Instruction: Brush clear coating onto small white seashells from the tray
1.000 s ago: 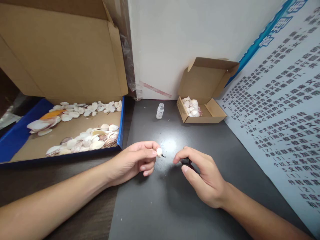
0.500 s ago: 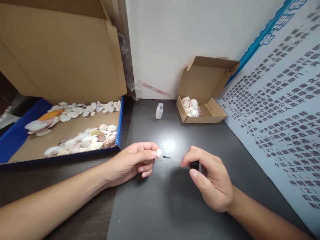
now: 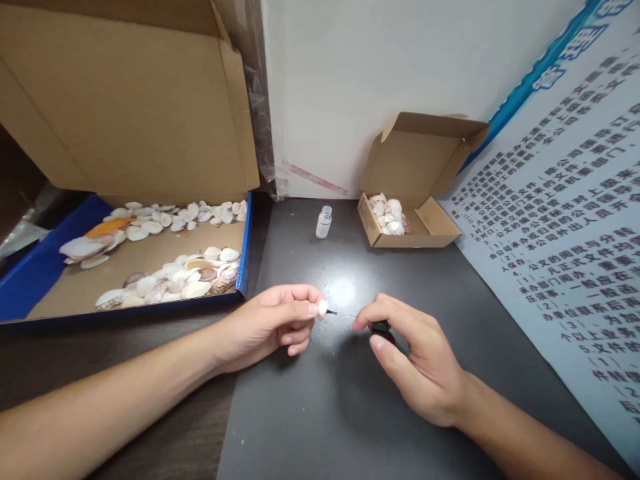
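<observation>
Between thumb and index finger, my left hand (image 3: 283,325) pinches a small white shell (image 3: 323,307) above the dark mat. My right hand (image 3: 414,353) grips a black cap (image 3: 381,327), from which a thin clear stem runs left to a small dark brush tip (image 3: 333,312). That tip touches or nearly touches the shell's right side. Farther back on the mat stands an uncapped small glass bottle (image 3: 324,222) with a whitish label or content.
On the left, a large open blue-edged box (image 3: 244,257) holds several shells. A smaller open cardboard box (image 3: 417,240) with white shells sits at the back right. A printed sheet (image 3: 565,253) slants along the right, and a white panel (image 3: 380,73) rises behind.
The brush tip has come up to the shell, and my right hand has shifted slightly left with the cap. The surroundings have moved a little right in view.
</observation>
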The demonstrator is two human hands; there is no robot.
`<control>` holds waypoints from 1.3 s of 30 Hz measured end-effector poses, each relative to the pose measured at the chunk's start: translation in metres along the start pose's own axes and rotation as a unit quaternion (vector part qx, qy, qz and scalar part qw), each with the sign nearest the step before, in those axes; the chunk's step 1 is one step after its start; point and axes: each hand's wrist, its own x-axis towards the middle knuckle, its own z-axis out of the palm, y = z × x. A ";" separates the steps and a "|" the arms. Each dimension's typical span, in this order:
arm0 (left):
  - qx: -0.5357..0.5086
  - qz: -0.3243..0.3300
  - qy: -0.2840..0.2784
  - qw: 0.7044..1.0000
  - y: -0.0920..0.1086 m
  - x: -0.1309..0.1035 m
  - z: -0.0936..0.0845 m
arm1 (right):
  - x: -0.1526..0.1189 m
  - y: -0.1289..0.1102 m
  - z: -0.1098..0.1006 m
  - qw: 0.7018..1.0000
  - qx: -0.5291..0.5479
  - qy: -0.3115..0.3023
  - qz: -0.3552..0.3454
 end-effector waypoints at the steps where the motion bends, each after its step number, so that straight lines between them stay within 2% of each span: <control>1: 0.001 -0.001 0.001 1.000 0.000 0.000 0.000 | 0.001 0.000 0.000 1.000 -0.009 0.003 0.009; 28: 0.001 0.002 -0.006 1.000 0.000 0.000 -0.001 | 0.000 -0.002 -0.001 0.995 0.057 0.037 -0.071; 36: 0.001 0.002 0.001 1.000 0.000 0.000 0.000 | 0.001 -0.002 -0.001 0.999 0.010 0.005 -0.030; 39: 0.006 0.003 0.002 1.000 0.000 0.000 0.000 | 0.002 -0.004 -0.002 1.000 -0.027 0.008 0.005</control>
